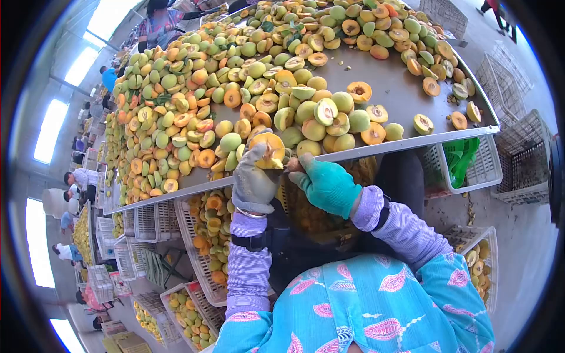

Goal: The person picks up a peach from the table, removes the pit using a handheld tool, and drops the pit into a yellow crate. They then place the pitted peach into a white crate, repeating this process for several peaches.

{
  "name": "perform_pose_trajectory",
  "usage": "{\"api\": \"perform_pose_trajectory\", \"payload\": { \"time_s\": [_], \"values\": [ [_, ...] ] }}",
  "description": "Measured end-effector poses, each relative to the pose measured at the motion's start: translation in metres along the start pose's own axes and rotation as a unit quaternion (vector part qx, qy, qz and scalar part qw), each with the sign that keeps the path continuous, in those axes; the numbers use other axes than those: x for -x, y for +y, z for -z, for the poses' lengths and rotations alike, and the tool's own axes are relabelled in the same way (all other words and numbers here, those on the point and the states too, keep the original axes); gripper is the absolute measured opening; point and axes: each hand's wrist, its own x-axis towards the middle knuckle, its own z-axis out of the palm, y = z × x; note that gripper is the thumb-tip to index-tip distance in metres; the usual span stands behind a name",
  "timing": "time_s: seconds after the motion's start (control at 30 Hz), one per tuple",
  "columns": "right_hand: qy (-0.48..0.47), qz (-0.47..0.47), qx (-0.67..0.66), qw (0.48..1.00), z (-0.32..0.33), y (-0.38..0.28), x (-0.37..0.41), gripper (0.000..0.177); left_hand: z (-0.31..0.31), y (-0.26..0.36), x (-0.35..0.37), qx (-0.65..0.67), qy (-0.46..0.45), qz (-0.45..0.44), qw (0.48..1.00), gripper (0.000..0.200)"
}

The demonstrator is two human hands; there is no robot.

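My left hand (254, 183), in a grey work glove, grips a yellow peach half (271, 148) just above the table's near edge. Part of its flesh hangs loose at the bottom. My right hand (329, 187), in a green knit glove, is closed around a small brown-handled tool (293, 165). The tool points at the lower side of the peach half; whether its tip touches the flesh is hard to see. Right behind both hands lie halved and whole-looking peaches (325, 112) on the metal table (382, 82).
Below the table edge, a crate of peach pieces (191, 232) stands by my left arm. A white crate with green netting (493, 167) is at the right, and another fruit-filled crate (491, 235) stands below it. Across the table is another person (158, 26).
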Motion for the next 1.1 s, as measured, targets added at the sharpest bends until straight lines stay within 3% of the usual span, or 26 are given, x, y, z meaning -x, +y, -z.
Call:
{"api": "perform_pose_trajectory", "payload": {
  "time_s": [0.03,0.07,0.1,0.13,0.17,0.2,0.23,0.3,0.4,0.47,0.5,0.57,0.7,0.83,0.9,0.93,0.97,1.0,1.03,1.07,1.1],
  "values": [
    [-0.002,-0.003,-0.001,1.000,-0.001,0.001,0.006,0.027,-0.008,0.000,0.010,0.073,-0.003,0.063,0.995,0.031],
    [-0.031,-0.038,0.009,0.999,0.004,-0.004,0.009,0.026,-0.009,0.007,0.011,0.076,-0.004,0.065,0.995,0.031],
    [-0.061,-0.074,0.020,0.995,0.011,-0.011,0.011,0.025,-0.011,0.013,0.013,0.335,0.036,0.189,0.922,0.036],
    [-0.056,-0.085,0.049,0.994,0.020,-0.022,0.012,0.025,-0.013,0.017,0.014,0.565,0.071,0.297,0.767,0.042],
    [-0.057,-0.091,0.052,0.993,0.020,-0.021,0.015,0.025,-0.015,0.020,0.016,0.567,0.067,0.302,0.763,0.042],
    [-0.048,-0.079,0.067,0.993,0.019,-0.019,0.015,0.025,-0.016,0.023,0.017,0.246,0.058,0.139,0.957,0.039],
    [-0.038,-0.067,0.081,0.994,0.017,-0.016,0.015,0.026,-0.017,0.023,0.018,-0.116,0.038,-0.051,0.991,0.035],
    [-0.002,-0.036,0.041,0.998,0.015,-0.018,0.014,0.027,-0.021,0.021,0.015,-0.099,0.046,-0.061,0.992,0.034],
    [-0.034,-0.067,0.105,0.992,0.016,-0.024,0.013,0.029,-0.019,0.033,0.016,-0.137,0.048,-0.057,0.988,0.035],
    [-0.053,-0.079,0.064,0.993,0.014,-0.021,0.011,0.032,-0.022,0.045,0.015,0.020,0.062,0.028,0.997,0.023],
    [-0.056,-0.079,0.063,0.993,0.011,-0.021,0.011,0.032,-0.024,0.045,0.014,0.019,0.063,0.030,0.997,0.023],
    [-0.058,-0.108,0.025,0.992,0.005,-0.021,0.012,0.034,-0.029,0.044,0.014,0.167,0.111,0.103,0.974,0.036],
    [0.004,-0.116,-0.046,0.992,-0.016,-0.017,0.023,0.034,-0.026,0.049,0.011,0.271,0.094,0.126,0.950,0.033],
    [0.012,-0.145,-0.158,0.977,-0.028,-0.012,0.030,0.035,-0.028,0.045,0.013,0.233,0.077,0.095,0.965,0.033],
    [0.020,-0.148,-0.194,0.970,-0.024,-0.018,0.029,0.036,-0.030,0.049,0.014,0.341,0.100,0.198,0.913,0.031],
    [-0.052,-0.232,-0.340,0.910,-0.017,-0.020,0.027,0.038,-0.029,0.051,0.012,0.341,0.099,0.199,0.913,0.031],
    [-0.124,-0.308,-0.473,0.816,-0.010,-0.024,0.026,0.041,-0.026,0.054,0.009,0.303,0.064,0.211,0.927,0.034],
    [-0.127,-0.309,-0.471,0.816,-0.007,-0.026,0.026,0.041,-0.023,0.054,0.007,0.264,0.030,0.223,0.938,0.038],
    [-0.139,-0.331,-0.510,0.782,-0.004,-0.027,0.027,0.042,-0.022,0.045,0.006,0.264,0.034,0.224,0.937,0.038],
    [-0.150,-0.351,-0.548,0.745,-0.003,-0.029,0.027,0.044,-0.019,0.039,0.002,0.127,0.008,0.094,0.987,0.039],
    [-0.153,-0.349,-0.549,0.744,-0.001,-0.030,0.027,0.044,-0.017,0.036,-0.001,-0.017,-0.021,-0.041,0.999,0.040]
  ]
}}
